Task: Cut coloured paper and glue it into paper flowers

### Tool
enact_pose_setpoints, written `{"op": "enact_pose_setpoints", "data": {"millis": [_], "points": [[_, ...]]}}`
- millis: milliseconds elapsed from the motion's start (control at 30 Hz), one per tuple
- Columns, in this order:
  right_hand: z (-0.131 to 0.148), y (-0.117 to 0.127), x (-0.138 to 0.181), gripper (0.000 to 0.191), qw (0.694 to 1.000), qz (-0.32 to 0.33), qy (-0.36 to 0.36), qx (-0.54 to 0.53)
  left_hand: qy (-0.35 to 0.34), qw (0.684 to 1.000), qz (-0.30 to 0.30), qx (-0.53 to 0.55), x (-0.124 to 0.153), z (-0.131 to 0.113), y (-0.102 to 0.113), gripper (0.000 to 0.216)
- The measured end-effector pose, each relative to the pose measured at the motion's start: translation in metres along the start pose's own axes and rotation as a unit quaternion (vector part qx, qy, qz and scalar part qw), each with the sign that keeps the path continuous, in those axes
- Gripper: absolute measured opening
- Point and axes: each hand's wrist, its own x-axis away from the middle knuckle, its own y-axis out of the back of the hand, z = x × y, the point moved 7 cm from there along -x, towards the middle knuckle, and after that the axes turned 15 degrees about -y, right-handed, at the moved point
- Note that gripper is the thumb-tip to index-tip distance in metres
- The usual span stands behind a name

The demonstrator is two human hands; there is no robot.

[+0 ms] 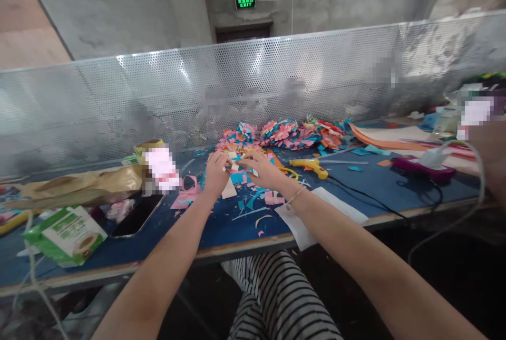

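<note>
Fingers of my left hand (pixel 216 171) and right hand (pixel 263 169) pinch one small paper piece (pixel 235 166) between them; paper scraps (pixel 253 197) litter the worktop (pixel 221 224) just below.

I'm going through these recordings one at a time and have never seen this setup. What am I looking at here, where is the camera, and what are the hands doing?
There is no machine here. One camera sits on a person's head and looks forward and down, so the two bare arms that reach in from the bottom are that person's own. The striped trousers below are theirs too.

The left hand and right hand meet over a blue table and pinch a small folded paper piece between the fingertips. Its exact shape is too small to tell.

Around the hands lie paper scraps in pink and blue. Behind them sits a row of finished paper flowers. To the right is a yellow glue gun with a black cord. To the left are a phone, a green carton and a brown paper bag. A perforated metal screen closes off the back.
</note>
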Motion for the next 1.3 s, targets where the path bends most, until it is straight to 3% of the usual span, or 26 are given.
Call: {"op": "enact_pose_setpoints", "data": {"millis": [167, 300, 433, 633, 867, 1067, 1300], "points": [[-0.001, 0.001, 0.000, 0.062, 0.999, -0.006, -0.025, -0.023, 0.004, 1.000, 0.003, 0.019, -0.001, 0.002, -0.001, 0.019], [-0.009, 0.012, -0.003, 0.061, 0.993, -0.058, -0.087, -0.047, 0.097, 0.992, 0.006, 0.084, 0.003, 0.014, -0.007, 0.012], [-0.031, 0.019, -0.004, 0.044, 0.978, -0.100, -0.169, -0.074, 0.241, 0.955, 0.031, 0.169, 0.014, 0.028, -0.018, 0.018], [-0.059, 0.023, 0.002, 0.009, 0.946, -0.148, -0.266, -0.108, 0.319, 0.910, 0.027, 0.264, 0.025, 0.036, -0.026, 0.029], [-0.077, 0.019, 0.006, 0.016, 0.903, -0.119, -0.381, -0.160, 0.416, 0.840, 0.013, 0.348, 0.043, 0.047, -0.043, 0.037], [-0.086, 0.009, 0.007, 0.017, 0.885, -0.093, -0.394, -0.230, 0.468, 0.791, 0.015, 0.394, 0.053, 0.051, -0.050, 0.042], [-0.093, -0.009, 0.014, 0.016, 0.789, -0.062, -0.474, -0.386, 0.477, 0.790, 0.054, 0.381, 0.061, 0.056, -0.052, 0.048]]}}
